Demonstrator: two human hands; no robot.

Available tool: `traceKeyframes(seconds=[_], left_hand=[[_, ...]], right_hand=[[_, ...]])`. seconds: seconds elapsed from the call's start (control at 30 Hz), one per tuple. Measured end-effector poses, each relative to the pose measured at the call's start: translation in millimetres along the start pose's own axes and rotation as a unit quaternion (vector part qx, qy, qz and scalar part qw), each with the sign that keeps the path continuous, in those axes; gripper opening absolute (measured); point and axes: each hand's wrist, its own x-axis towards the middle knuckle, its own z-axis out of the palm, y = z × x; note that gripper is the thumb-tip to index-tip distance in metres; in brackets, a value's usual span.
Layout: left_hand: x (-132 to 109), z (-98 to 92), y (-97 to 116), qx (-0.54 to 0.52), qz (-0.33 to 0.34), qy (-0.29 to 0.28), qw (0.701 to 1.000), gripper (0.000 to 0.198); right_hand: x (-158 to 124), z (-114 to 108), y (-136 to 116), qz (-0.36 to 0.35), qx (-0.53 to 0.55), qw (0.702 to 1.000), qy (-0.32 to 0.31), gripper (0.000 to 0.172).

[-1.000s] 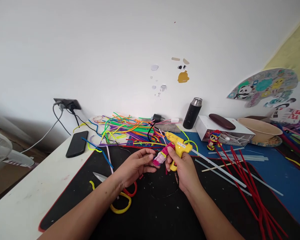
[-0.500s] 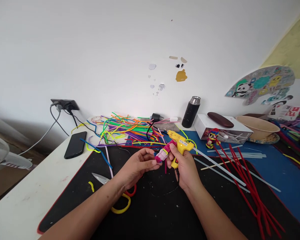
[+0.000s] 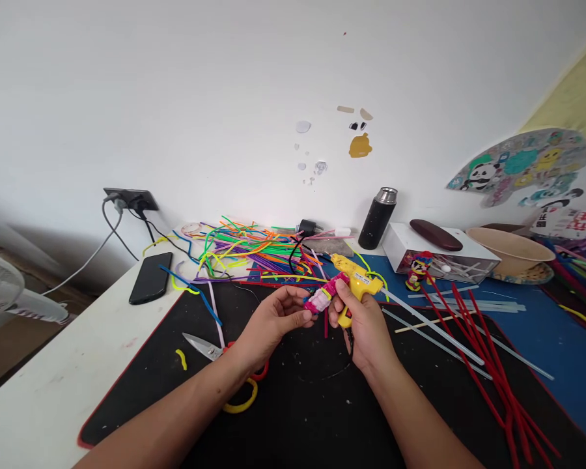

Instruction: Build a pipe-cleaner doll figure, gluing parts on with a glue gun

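Observation:
My right hand (image 3: 364, 326) is wrapped round the grip of a yellow glue gun (image 3: 355, 283), its nozzle pointing up and left. My left hand (image 3: 273, 322) pinches the lower end of a small pink and white pipe-cleaner figure (image 3: 325, 296), which my right fingers also touch at its upper end. Both hands hover over a black mat (image 3: 303, 404). A clear glue stick (image 3: 430, 326) sticks out of the back of the gun to the right.
Scissors (image 3: 224, 365) with red and yellow handles lie under my left wrist. A heap of coloured pipe cleaners (image 3: 244, 251) lies behind, a black phone (image 3: 150, 277) at left. Red pipe cleaners (image 3: 483, 352), a black flask (image 3: 377, 218), a white box (image 3: 442, 251) and a bowl (image 3: 510, 247) are at right.
Hands, figure and glue gun have stayed together almost unchanged; the view has shifted slightly, and the figure is a little more upright against the gun.

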Motion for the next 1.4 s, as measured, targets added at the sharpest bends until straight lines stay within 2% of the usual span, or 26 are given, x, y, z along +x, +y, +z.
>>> traceKeyframes(seconds=[0.27, 0.7, 1.4], left_hand=[[0, 3.9, 3, 0.024, 0.044, 0.027, 0.998, 0.039], [0, 0.1, 2, 0.072, 0.089, 0.084, 0.990, 0.034], [-6, 1.2, 13, 0.151, 0.144, 0.111, 0.972, 0.026]], right_hand=[[-1, 0, -1, 0.016, -0.007, 1.000, 0.005, 0.048], [-2, 1, 1, 0.011, -0.024, 1.000, -0.005, 0.048], [-4, 3, -1, 0.021, -0.021, 0.999, -0.021, 0.046]])
